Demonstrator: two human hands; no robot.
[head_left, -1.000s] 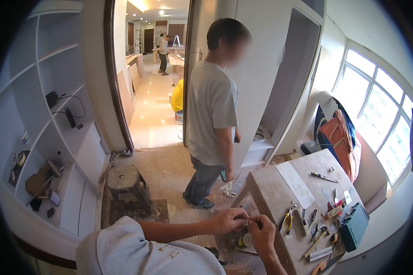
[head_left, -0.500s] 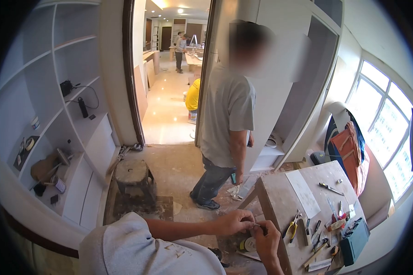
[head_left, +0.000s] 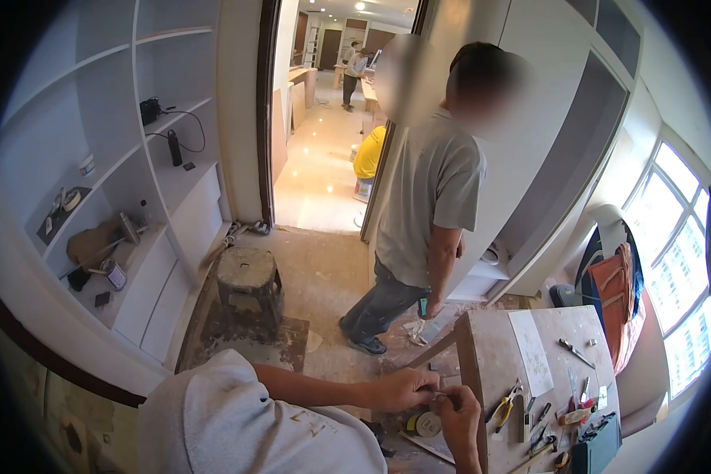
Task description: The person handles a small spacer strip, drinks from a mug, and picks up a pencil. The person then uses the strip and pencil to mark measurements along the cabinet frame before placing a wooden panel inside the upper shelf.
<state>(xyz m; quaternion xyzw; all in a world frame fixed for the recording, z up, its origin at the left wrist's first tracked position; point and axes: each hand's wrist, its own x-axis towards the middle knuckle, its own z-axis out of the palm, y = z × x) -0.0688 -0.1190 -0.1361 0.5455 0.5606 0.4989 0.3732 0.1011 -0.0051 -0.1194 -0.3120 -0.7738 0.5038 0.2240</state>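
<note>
My left hand (head_left: 409, 389) reaches in from the left, its fingers pinched together. Against its fingertips, my right hand (head_left: 460, 415) is also closed in a pinch. A small thin piece shows between the two hands, too small to name. Just below them is a round yellow-and-pale roll or can (head_left: 426, 424). To the right stands a worn wooden table (head_left: 490, 332). Yellow-handled pliers (head_left: 502, 409) lie on it closest to my right hand, beside other hand tools.
A person in a grey shirt (head_left: 434, 182) stands beyond the table, near the doorway. A dusty stool (head_left: 249, 272) is on the floor at left. White shelves (head_left: 110, 166) line the left wall. On the table are a paper sheet (head_left: 532, 351) and a green case (head_left: 596, 446).
The view has turned left and down, so the room appears shifted right. Both hands stay pinched together in nearly the same pose. The person in the grey shirt remains standing.
</note>
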